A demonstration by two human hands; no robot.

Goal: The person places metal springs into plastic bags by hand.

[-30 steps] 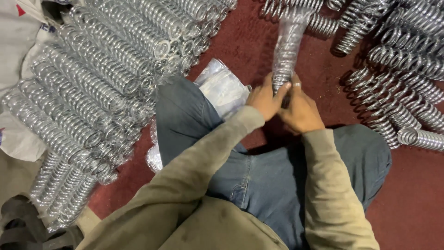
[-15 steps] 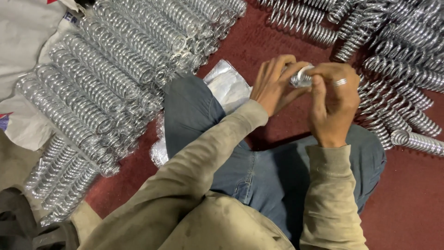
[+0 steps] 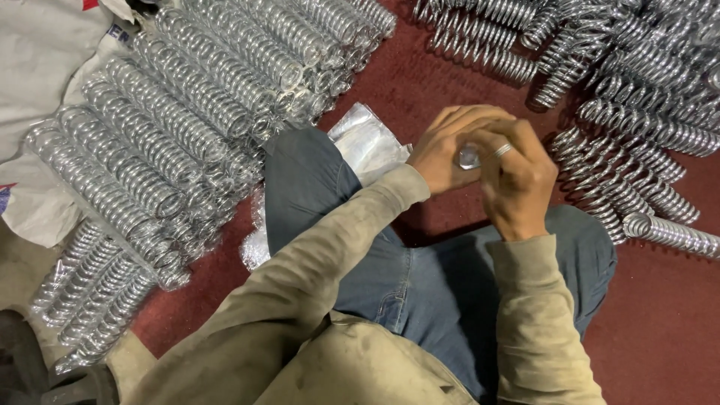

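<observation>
Both hands have drawn together, left hand [image 3: 450,146] and right hand [image 3: 517,180] closed around a bagged spring [image 3: 469,157], whose slick wrap could slip onto the loose springs [image 3: 637,150] just right.

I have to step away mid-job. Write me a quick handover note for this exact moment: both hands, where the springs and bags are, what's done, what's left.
Left hand and right hand are cupped together over the lap, closed around the end of a bagged spring; only its shiny end shows.
Clear plastic bags lie stacked by the left knee.
Done: bagged springs in neat rows on the person's left.
Left: loose bare springs heaped on the red floor to the right, plus the one in hand.
</observation>
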